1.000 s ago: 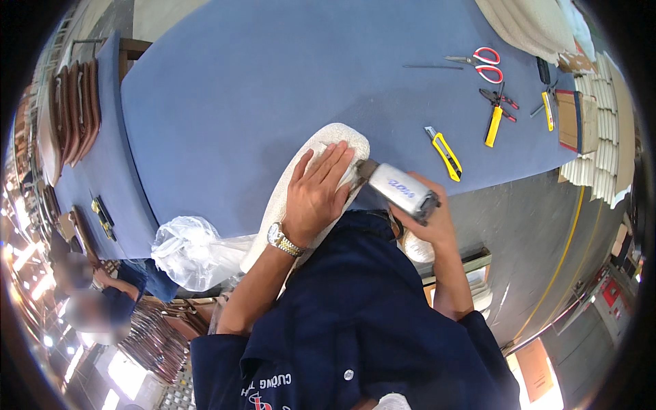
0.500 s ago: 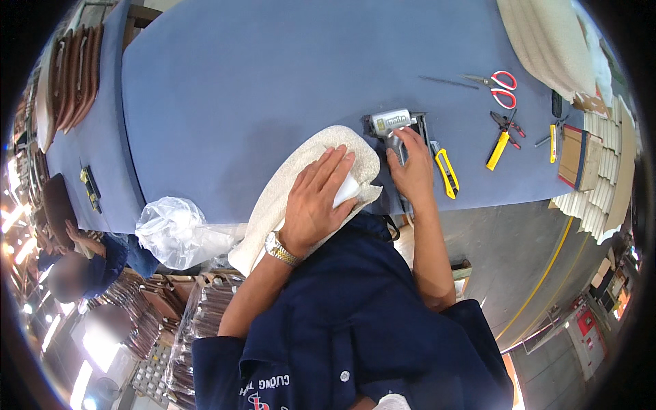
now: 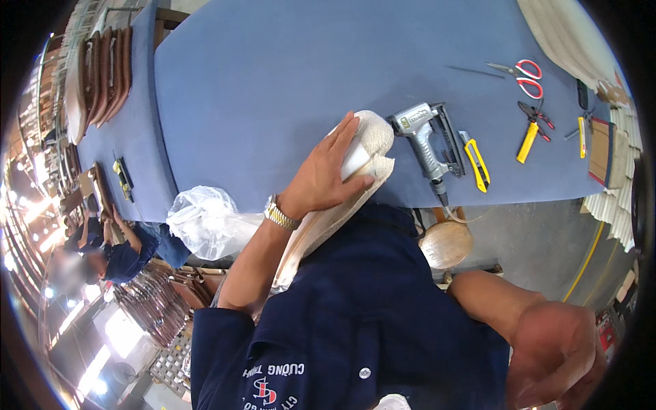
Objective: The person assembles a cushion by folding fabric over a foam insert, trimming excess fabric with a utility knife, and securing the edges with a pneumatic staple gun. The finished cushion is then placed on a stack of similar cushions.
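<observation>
My left hand (image 3: 318,171), with a metal watch (image 3: 279,213) on its wrist, grips a cream fabric-covered padded panel (image 3: 372,130) tipped on its edge at the front of the blue table. Its fingers lie over the far side and its thumb is at the near edge; a white patch shows between them. My right hand (image 3: 557,352) is raised off the table at the lower right, blurred, its fingers bent. Whether it holds anything cannot be made out. A silver staple gun (image 3: 427,140) lies on the table just right of the panel, touched by neither hand.
Right of the staple gun lie a yellow utility knife (image 3: 477,162), pliers (image 3: 529,130), red-handled scissors (image 3: 527,76) and a thin rod (image 3: 476,71). Clear plastic bag (image 3: 208,222) hangs at the front edge. Brown panels (image 3: 108,75) stand far left. A co-worker (image 3: 130,249) works beyond. A round stool (image 3: 445,244) stands below.
My right hand has left the staple gun and moved down to the lower right. My left hand has tipped the padded panel more upright onto its edge. The view has shifted a little.
</observation>
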